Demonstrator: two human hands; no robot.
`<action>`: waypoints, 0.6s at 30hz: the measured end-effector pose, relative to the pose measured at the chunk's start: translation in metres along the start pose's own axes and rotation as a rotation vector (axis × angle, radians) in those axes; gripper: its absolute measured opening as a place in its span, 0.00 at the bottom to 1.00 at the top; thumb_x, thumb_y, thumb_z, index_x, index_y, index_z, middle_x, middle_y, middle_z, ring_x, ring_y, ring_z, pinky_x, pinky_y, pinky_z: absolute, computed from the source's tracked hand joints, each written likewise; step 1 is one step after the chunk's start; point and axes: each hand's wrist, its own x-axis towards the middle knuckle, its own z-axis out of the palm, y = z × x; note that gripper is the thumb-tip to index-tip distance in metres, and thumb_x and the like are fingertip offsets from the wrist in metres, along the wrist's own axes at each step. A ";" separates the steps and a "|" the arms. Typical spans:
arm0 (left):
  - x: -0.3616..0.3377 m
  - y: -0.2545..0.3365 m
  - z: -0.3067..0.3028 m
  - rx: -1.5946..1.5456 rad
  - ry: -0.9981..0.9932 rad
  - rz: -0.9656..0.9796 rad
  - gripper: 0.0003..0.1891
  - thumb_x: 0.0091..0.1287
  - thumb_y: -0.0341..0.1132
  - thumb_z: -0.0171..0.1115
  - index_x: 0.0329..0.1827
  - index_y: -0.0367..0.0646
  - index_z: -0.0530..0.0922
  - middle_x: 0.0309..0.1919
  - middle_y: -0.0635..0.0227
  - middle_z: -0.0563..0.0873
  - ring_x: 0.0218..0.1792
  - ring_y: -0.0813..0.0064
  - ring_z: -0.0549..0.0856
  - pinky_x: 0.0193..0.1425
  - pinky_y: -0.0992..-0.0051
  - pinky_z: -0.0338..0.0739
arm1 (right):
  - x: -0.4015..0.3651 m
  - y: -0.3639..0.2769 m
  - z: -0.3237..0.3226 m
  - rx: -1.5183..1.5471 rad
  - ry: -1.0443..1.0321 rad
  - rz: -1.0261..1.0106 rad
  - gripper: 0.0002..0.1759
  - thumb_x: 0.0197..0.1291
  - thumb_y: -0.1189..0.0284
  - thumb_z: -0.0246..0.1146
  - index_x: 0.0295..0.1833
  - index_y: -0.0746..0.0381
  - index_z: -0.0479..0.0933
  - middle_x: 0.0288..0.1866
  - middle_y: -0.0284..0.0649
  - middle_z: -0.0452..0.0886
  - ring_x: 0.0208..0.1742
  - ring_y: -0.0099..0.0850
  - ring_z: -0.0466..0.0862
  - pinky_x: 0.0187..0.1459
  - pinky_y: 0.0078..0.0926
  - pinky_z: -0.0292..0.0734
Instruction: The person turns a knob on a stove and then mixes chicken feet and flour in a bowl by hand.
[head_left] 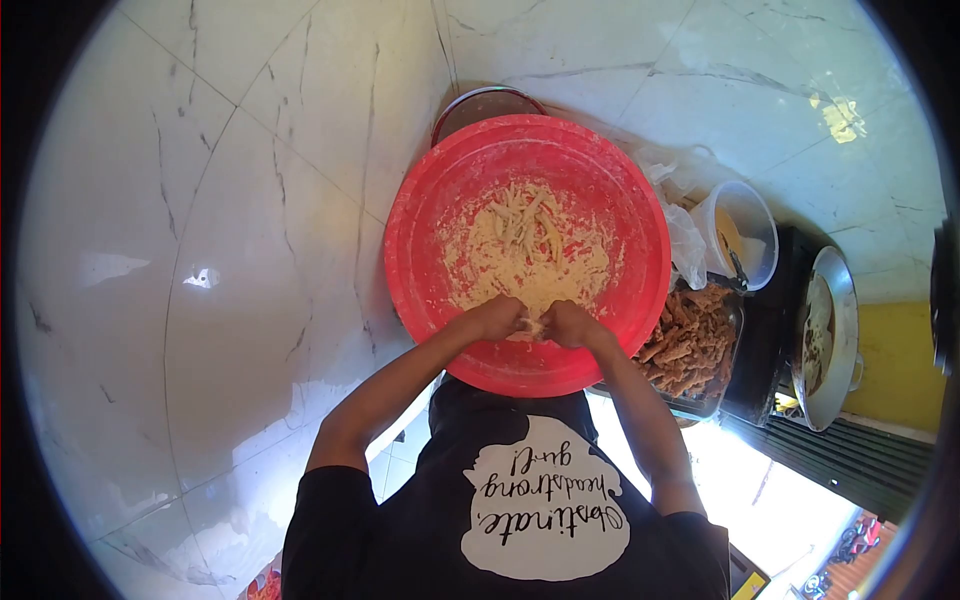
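Note:
A wide red basin [420,330] takes up the middle of the view, with pale flour [560,275] spread over its bottom. My left hand [500,317] and my right hand [570,324] are low over the near side of the basin, almost knuckle to knuckle. Both are closed, and a small flour-coated strip [535,327] shows between their fingers. Farther back in the flour lies a heap of floured strips [527,222], thin and finger-like.
Right of the basin, a tray holds browned fried pieces [690,345]. Behind it stand a clear plastic tub [765,240] and a plastic bag [684,245]. A large metal pan [835,385] sits on the far right. Tiled walls [300,150] close in the corner.

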 end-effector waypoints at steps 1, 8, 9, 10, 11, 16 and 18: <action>-0.003 0.008 -0.010 -0.025 -0.011 -0.033 0.10 0.54 0.34 0.61 0.29 0.33 0.77 0.23 0.51 0.80 0.30 0.58 0.82 0.35 0.64 0.75 | 0.000 0.000 -0.003 0.069 -0.029 -0.008 0.09 0.46 0.71 0.64 0.34 0.63 0.80 0.27 0.49 0.80 0.31 0.38 0.81 0.36 0.32 0.73; -0.002 0.001 -0.020 -0.260 0.098 -0.104 0.10 0.52 0.26 0.64 0.35 0.29 0.78 0.23 0.55 0.82 0.26 0.71 0.84 0.23 0.75 0.79 | -0.003 -0.002 -0.009 0.192 0.060 -0.014 0.12 0.46 0.72 0.64 0.39 0.63 0.78 0.32 0.49 0.80 0.33 0.37 0.80 0.36 0.30 0.73; -0.003 0.004 -0.023 -0.260 0.098 -0.105 0.10 0.52 0.26 0.64 0.35 0.29 0.78 0.23 0.55 0.82 0.26 0.71 0.84 0.23 0.75 0.79 | -0.003 -0.004 -0.012 0.166 0.074 -0.013 0.14 0.46 0.73 0.63 0.41 0.64 0.77 0.34 0.49 0.80 0.35 0.38 0.80 0.38 0.31 0.73; -0.003 0.007 -0.026 -0.312 0.082 -0.216 0.12 0.51 0.30 0.65 0.37 0.33 0.79 0.25 0.54 0.82 0.27 0.68 0.83 0.29 0.72 0.77 | -0.004 -0.004 -0.013 0.140 0.089 -0.011 0.15 0.45 0.75 0.62 0.43 0.64 0.76 0.36 0.50 0.80 0.37 0.40 0.80 0.39 0.32 0.73; -0.004 0.011 -0.029 -0.363 0.064 -0.328 0.15 0.51 0.35 0.67 0.39 0.38 0.79 0.26 0.53 0.82 0.28 0.65 0.83 0.35 0.70 0.75 | -0.002 0.000 -0.009 0.142 0.090 -0.011 0.15 0.45 0.75 0.62 0.43 0.64 0.76 0.36 0.50 0.80 0.37 0.40 0.80 0.39 0.32 0.73; -0.006 -0.004 -0.009 0.247 0.102 -0.411 0.15 0.50 0.33 0.65 0.39 0.34 0.78 0.34 0.50 0.82 0.39 0.59 0.82 0.43 0.68 0.77 | 0.005 0.005 0.004 -0.269 0.284 0.019 0.21 0.43 0.79 0.58 0.48 0.67 0.71 0.42 0.56 0.77 0.47 0.45 0.77 0.50 0.36 0.72; -0.004 -0.007 0.001 0.292 -0.049 -0.410 0.15 0.50 0.33 0.64 0.40 0.34 0.78 0.36 0.50 0.82 0.42 0.58 0.81 0.45 0.68 0.76 | 0.007 0.005 0.006 -0.246 0.209 0.011 0.20 0.43 0.80 0.57 0.47 0.67 0.72 0.42 0.55 0.77 0.48 0.45 0.77 0.50 0.36 0.72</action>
